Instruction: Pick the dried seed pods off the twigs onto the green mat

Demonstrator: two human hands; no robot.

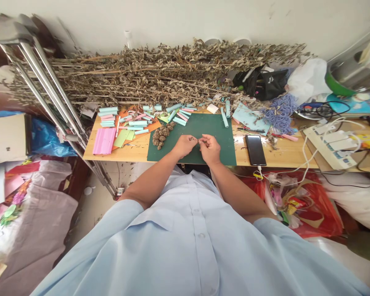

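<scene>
Apparently, in the head view, fine handwork is under way: turquoise and pink paper-like rolls (139, 123) lie ready-formed on the pale wooden table (131, 155), while no finished piece shows at the fingertips, so some work seems left. The left hand (185, 146) and right hand (210, 149) have fingers pinched together, tips nearly meeting above the flat dark-green mat (225, 144); whether anything sits between them cannot be told. Near the left hand, knobbly brown clumps (162, 135) lie heaped on the mat, the heap's long axis slanting from near left to far right.
</scene>
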